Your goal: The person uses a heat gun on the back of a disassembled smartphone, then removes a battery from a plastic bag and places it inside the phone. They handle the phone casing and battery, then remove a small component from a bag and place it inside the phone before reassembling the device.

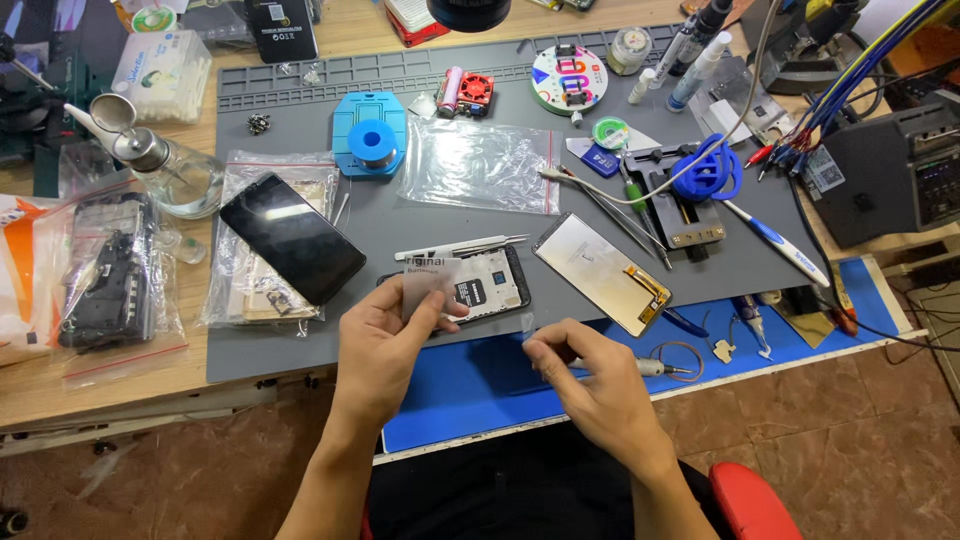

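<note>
My left hand (385,345) pinches the clear film sheet (432,285) just near of the opened phone (487,282) on the tabletop (400,215) — my right hand (590,385), grip pressed around a thin tool (655,368), sits right of it, the tool's long axis running left-right.

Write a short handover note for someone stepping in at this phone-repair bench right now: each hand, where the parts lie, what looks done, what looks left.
Left hand: pinches a translucent film sheet over the open phone frame.
Right hand: pinches a tiny clear scrap between fingertips; a metal tool lies under it.
Parts: detached display panel lies face down right of the frame; tweezers above it; black phone on bags to the left.
Done: the display is out of the frame.
Left: film still in hand, display not yet seated.
</note>
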